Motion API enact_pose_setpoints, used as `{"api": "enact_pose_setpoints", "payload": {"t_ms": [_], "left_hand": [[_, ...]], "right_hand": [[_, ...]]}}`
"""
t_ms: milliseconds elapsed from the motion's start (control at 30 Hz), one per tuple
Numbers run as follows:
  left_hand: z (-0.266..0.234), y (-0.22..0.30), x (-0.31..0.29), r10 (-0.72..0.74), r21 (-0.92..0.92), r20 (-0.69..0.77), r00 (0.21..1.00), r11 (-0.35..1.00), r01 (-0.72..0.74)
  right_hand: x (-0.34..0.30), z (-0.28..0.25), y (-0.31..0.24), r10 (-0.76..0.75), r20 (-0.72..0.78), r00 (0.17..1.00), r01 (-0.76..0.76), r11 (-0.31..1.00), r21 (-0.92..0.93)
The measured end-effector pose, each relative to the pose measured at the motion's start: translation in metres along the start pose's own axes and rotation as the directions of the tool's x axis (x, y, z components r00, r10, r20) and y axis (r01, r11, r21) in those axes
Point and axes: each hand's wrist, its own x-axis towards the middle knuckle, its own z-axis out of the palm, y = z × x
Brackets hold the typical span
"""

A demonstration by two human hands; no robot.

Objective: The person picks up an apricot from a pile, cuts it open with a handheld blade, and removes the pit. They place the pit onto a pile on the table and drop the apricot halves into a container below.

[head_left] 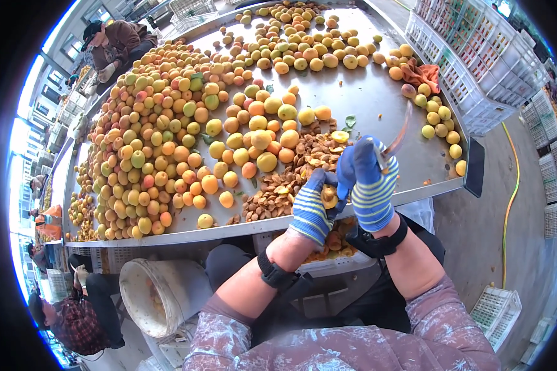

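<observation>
Both my hands wear blue and white striped gloves and meet over the near edge of a metal table (377, 120). Closed around a yellow-orange apricot (329, 196) is my left hand (311, 209). My right hand (371, 182), just beside it, grips a knife (401, 137) whose curved blade points up and away to the right; its handle is mostly hidden by the fingers. A heap of brown apricot pits (312, 157) lies right beyond my left hand. Below my hands, a white crate (343, 266) holds orange apricot pieces, partly hidden by my wrists.
Whole apricots (161, 136) are piled across the table's left and far side. An orange cloth (422, 75) lies at the right edge. Stacked white crates (476, 49) stand beyond it. A white bucket (189, 294) is at my left knee; a yellow hose (512, 198) crosses the floor. Other people (120, 40) sit leftward.
</observation>
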Motion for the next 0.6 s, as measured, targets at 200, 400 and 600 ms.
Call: {"api": "enact_pose_setpoints", "payload": {"t_ms": [200, 400, 600], "left_hand": [[0.002, -0.005, 0.001, 0.114, 0.113, -0.072, 0.991, 0.988, -0.105], [0.009, -0.006, -0.003, 0.204, 0.259, -0.140, 0.969, 0.952, -0.163], [-0.001, -0.004, 0.002, 0.173, 0.173, 0.006, 0.985, 0.970, -0.171]], "right_hand": [[0.001, 0.001, 0.002, -0.077, -0.019, 0.997, 0.076, 0.995, -0.064], [-0.003, 0.004, 0.001, -0.073, -0.051, 0.996, 0.066, 0.990, -0.125], [0.008, -0.002, -0.001, 0.167, -0.064, 0.984, -0.153, 0.972, 0.178]]}}
